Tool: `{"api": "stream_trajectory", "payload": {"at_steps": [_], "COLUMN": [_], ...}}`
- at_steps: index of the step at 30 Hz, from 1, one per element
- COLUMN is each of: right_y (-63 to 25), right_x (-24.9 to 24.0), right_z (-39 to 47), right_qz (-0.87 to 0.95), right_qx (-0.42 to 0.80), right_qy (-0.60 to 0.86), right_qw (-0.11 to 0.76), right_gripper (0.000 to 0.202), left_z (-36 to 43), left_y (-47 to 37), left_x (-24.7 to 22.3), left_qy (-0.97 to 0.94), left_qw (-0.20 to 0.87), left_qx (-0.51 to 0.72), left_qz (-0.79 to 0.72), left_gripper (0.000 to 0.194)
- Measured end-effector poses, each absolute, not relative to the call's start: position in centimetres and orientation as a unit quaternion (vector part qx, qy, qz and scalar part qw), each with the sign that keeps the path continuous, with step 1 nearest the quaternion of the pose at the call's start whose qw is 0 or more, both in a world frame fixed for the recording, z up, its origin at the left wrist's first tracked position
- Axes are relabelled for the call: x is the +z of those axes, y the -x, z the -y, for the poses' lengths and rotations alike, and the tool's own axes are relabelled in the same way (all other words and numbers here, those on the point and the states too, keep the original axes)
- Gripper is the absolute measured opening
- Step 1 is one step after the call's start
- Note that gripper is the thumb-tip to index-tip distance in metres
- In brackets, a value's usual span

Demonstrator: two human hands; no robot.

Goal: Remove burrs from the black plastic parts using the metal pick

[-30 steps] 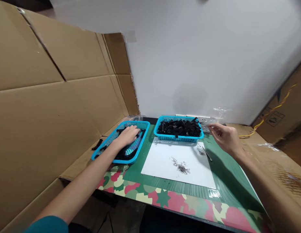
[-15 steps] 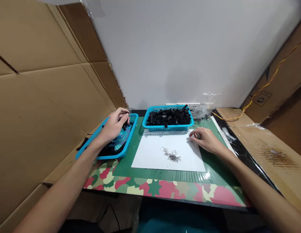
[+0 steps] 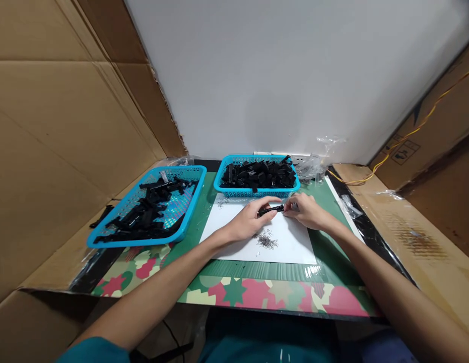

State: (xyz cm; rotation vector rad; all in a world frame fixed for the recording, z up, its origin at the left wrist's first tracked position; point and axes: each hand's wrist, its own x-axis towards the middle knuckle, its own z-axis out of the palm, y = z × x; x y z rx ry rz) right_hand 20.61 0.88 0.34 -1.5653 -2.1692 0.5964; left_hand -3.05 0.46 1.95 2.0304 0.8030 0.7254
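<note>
Over the white sheet of paper (image 3: 226, 250), my left hand (image 3: 246, 221) grips a small black plastic part (image 3: 271, 209) between thumb and fingers. My right hand (image 3: 303, 210) meets the part's right end, its thumb and fingertips pinched together. Whatever those right fingertips hold is too small to make out. Below the hands, a loose pile of tiny metal pins (image 3: 267, 240) lies on the paper. Behind them stands a blue basket (image 3: 257, 193) heaped with black plastic parts (image 3: 259, 174).
At the left, a larger blue basket (image 3: 202, 194) holds scattered black parts (image 3: 143, 212). Cardboard walls (image 3: 68, 116) flank the table. Clear plastic bags (image 3: 312, 169) and a yellow cable (image 3: 374, 176) are at the back right. Patterned covering (image 3: 242, 292) runs along the front edge.
My left hand has come from the left basket to above the paper with a black plastic part. My right hand has shifted slightly left and now meets that part.
</note>
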Motion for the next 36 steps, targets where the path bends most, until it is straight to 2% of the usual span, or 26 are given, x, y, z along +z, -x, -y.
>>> {"api": "stream_trajectory", "payload": {"at_steps": [3,6,9,14,21,29,36], "right_y": [-20.8,-21.0,-20.8,-19.8,-19.0,-18.9,-19.2], "right_x": [0.5,1.0,1.6,1.8,1.9,2.1,1.9], "right_z": [-0.3,0.7,1.8,3.0,3.7,4.2,3.9], "right_qz": [0.772,0.752,0.706,0.681,0.725,0.774,0.779], "right_qx": [0.265,0.357,0.448,0.515,0.449,0.331,0.243], "right_qy": [0.528,0.46,0.402,0.355,0.366,0.42,0.468], "right_qw": [0.235,0.31,0.372,0.38,0.373,0.338,0.34], "right_gripper": [0.01,0.015,0.023,0.025,0.015,0.013,0.017], "left_z": [0.3,0.8,0.9,1.1,1.7,1.6,1.2], "left_y": [3.6,4.0,3.9,3.4,3.2,2.8,3.2], "left_x": [1.6,1.6,1.5,1.0,0.9,0.9,1.2], "left_qy": [-0.774,-0.783,-0.786,-0.787,-0.794,-0.747,-0.76], "left_qw": [0.446,0.429,0.405,0.411,0.423,0.489,0.44], "left_qx": [0.295,0.295,0.297,0.309,0.302,0.304,0.319], "left_qz": [-0.339,-0.341,-0.36,-0.34,-0.315,-0.332,-0.356], "left_gripper": [0.038,0.026,0.029,0.027,0.027,0.024,0.022]}}
